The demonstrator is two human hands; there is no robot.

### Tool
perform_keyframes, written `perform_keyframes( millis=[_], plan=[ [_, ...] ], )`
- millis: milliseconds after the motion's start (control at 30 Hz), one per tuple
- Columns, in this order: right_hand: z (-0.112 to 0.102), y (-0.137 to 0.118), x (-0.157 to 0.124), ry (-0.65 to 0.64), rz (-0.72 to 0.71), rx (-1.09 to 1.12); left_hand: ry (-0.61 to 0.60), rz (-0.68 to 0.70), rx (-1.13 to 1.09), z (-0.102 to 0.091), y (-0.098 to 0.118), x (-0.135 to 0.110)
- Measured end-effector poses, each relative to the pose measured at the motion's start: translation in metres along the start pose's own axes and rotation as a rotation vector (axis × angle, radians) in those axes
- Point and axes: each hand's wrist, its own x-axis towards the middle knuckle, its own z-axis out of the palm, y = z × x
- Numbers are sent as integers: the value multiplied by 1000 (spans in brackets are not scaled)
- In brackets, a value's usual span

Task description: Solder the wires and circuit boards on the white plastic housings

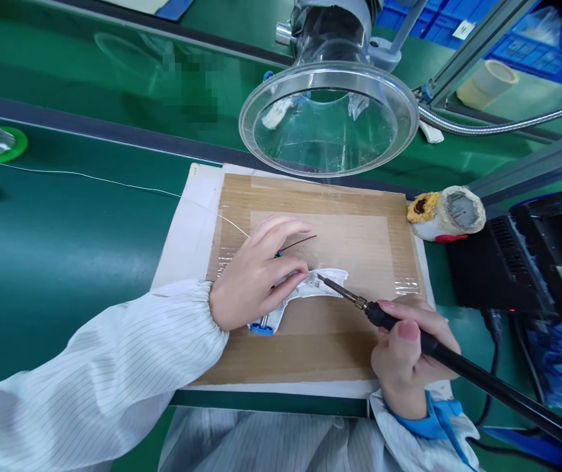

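My left hand [256, 272] presses down on a white plastic housing [318, 285] with a blue end piece [261, 330], lying on a cardboard board [340, 347]. A dark component [278, 254] shows by its fingers, with a thin red wire [300, 244] and a thin white wire [114, 178] running from there. My right hand [409, 347] grips a black-handled soldering iron [389, 318]. Its metal tip rests at the white housing's upper edge, near small metal parts.
A clear fume-extractor hood [327, 124] on a metal hose hangs above the board. To the right stand a tip-cleaner holder [445, 213] and a black soldering station [511, 269]. A tape roll [487, 84] and blue bins [531, 39] lie beyond, all on a green mat [65, 262].
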Motion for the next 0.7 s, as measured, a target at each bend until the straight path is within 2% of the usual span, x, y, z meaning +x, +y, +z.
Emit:
perform_keyframes(
  millis=[400, 567, 633, 700],
  plan=[
    [-1, 2, -2, -74, 48, -9, -13, -2, -20, 2, -4, -2],
    [0, 2, 0, -97, 30, 1, -30, 8, -6, 5, 1, 1],
    [0, 2, 1, -127, -6, 11, 2, 20, -10, 2, 1, 3],
    [-2, 2, 2, -137, -70, 16, 99, -47, -14, -6, -7, 6]
  ],
)
